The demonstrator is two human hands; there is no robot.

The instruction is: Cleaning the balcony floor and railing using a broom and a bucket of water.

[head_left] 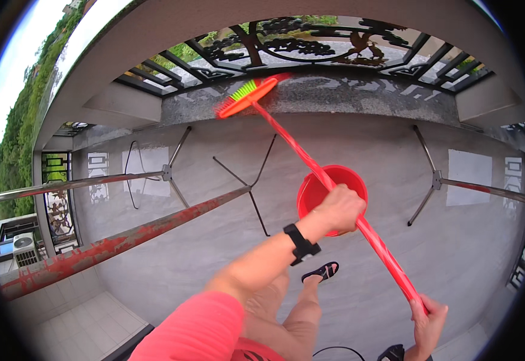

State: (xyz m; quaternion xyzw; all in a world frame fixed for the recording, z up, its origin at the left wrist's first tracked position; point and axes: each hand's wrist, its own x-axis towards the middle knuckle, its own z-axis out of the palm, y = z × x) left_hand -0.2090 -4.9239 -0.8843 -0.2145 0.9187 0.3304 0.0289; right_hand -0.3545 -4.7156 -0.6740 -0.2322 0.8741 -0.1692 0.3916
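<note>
My left hand point(341, 205), with a black band on its wrist, is closed around the middle of a red-and-white broom handle point(296, 146). Lower right, my right hand point(427, 318) grips the handle's end. At the far end, an orange broom head point(249, 99) with green and red bristles is over the wet granite ledge point(348, 97) below the railing. Blur on the bristles leaves contact with the ledge unclear. A red plastic bucket point(305, 198) stands on the floor beneath the handle and my left hand, which hide part of its inside.
A black metal railing point(253, 45) with tree and bird figures runs behind the ledge. A rusty red pole point(122, 237) on a three-legged base and metal stands point(166, 173) occupy the left; another stand point(437, 179) is to the right. My sandalled foot point(323, 271) is on the grey floor point(370, 293).
</note>
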